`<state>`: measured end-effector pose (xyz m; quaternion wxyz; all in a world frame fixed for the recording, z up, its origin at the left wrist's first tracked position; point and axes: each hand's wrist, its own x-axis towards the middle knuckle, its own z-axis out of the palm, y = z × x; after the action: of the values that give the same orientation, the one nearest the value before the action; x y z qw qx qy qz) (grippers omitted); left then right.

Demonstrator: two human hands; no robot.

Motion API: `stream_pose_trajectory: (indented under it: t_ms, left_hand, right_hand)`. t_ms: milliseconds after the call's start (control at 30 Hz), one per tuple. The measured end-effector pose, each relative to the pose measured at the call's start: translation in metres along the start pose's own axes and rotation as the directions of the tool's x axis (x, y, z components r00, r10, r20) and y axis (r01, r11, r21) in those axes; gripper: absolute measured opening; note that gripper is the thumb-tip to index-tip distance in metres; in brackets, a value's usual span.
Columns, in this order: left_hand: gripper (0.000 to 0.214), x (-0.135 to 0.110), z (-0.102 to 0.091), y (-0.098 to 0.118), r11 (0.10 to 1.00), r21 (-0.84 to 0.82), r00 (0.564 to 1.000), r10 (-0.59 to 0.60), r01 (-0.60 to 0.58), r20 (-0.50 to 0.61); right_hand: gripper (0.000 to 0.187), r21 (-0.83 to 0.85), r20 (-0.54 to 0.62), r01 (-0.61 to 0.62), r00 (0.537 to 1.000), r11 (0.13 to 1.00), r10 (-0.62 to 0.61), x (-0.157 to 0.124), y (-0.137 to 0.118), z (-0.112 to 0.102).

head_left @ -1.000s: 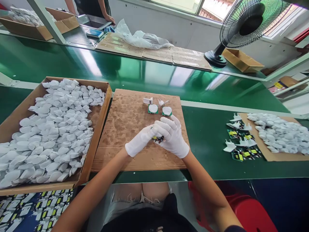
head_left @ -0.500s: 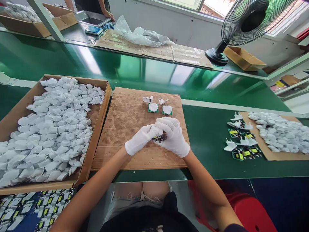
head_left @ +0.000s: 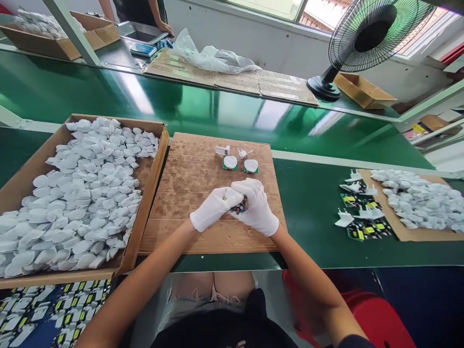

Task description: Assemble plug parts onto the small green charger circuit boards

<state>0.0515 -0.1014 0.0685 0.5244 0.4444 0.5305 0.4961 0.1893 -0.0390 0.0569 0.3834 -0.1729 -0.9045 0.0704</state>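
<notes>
My left hand [head_left: 218, 207] and my right hand [head_left: 255, 205], both in white gloves, meet over the cardboard sheet [head_left: 181, 212]. Between them they grip a small circuit board [head_left: 238, 209] with dark components; part of it is covered by my fingers. A white piece under my left fingers is too hidden to make out. Just beyond my hands lie two green circuit boards, each topped by a white round pad [head_left: 230, 162] [head_left: 251, 166]. Behind them rest two white plug pieces [head_left: 222, 150] [head_left: 243, 152].
A cardboard box [head_left: 159, 159] full of white pads stands at left. To the right, boards with white plugs [head_left: 366, 212] lie beside a heap of white pads [head_left: 424, 198]. Across the back are a fan [head_left: 324, 87], a plastic bag [head_left: 213, 58] and another person's hand [head_left: 166, 29].
My hands have shifted slightly on the board they hold, my right fingers moving a little left. More of the components shows between them. The view has tilted a little.
</notes>
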Motion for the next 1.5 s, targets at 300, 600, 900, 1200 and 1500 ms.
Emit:
stream_pose_trajectory:
  t_ms: [300, 600, 900, 1200, 1500]
  left_hand:
    - [0.039, 0.006, -0.001, -0.012, 0.995, -0.094, 0.999, 0.010, -0.013, -0.037]
    - [0.056, 0.004, 0.005, -0.023, 0.753, -0.643, 0.990, -0.105, 0.140, 0.093]
    - [0.052, 0.010, 0.005, -0.031, 0.652, -0.668, 0.934, -0.237, 0.358, 0.268]
    - [0.062, 0.010, 0.004, -0.036, 0.692, -0.656, 0.951, -0.170, 0.301, 0.257]
    - [0.046, 0.008, 0.004, -0.035, 0.682, -0.666, 0.954, -0.221, 0.301, 0.205]
  right_hand:
    - [0.070, 0.076, 0.118, -0.131, 0.986, 0.988, 0.121, -0.003, -0.001, 0.006]
    - [0.057, 0.270, 0.151, -0.186, 0.977, 0.945, 0.150, 0.003, 0.001, -0.006]
    - [0.082, -0.050, 0.173, -0.158, 0.971, 0.986, 0.165, 0.001, 0.005, -0.002]
    - [0.064, 0.068, 0.286, -0.152, 0.950, 0.986, 0.127, 0.002, 0.011, -0.010]
    - [0.080, 0.009, 0.224, -0.192, 0.957, 0.981, 0.186, -0.002, 0.008, -0.004]
